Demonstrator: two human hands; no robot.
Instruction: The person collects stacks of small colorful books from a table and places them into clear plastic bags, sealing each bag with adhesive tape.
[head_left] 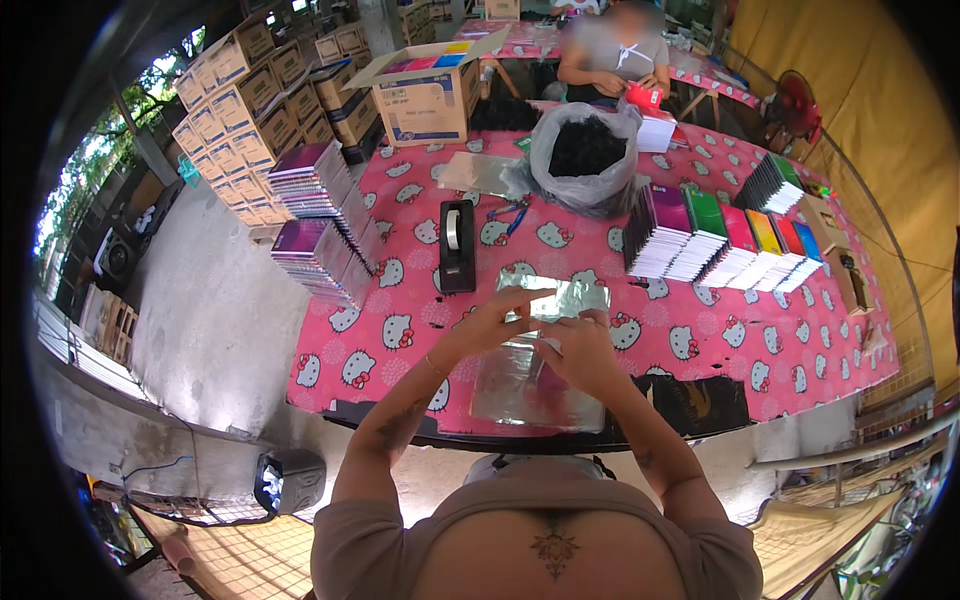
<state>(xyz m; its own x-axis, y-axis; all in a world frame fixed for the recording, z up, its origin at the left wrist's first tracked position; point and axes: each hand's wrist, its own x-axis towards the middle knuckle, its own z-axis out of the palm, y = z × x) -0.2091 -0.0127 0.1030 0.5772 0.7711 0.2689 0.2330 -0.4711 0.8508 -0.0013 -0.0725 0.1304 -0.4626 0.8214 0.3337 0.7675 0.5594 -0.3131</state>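
Near the front edge of the pink surface [700,370], the left hand [490,322] pinches a clear plastic sleeve [553,299], fingers extended; the right hand [580,350] grips its near side. Its long axis runs left-right, just beyond both hands.

a glossy, crinkled clear plastic sleeve [553,300] shines on a smooth printed pink tablecloth [700,350], beside a matt black plastic tape dispenser [457,246], glossy-covered paper notebooks [720,240], a thin grey plastic bag [585,150] and matt brown cardboard cartons [245,110].
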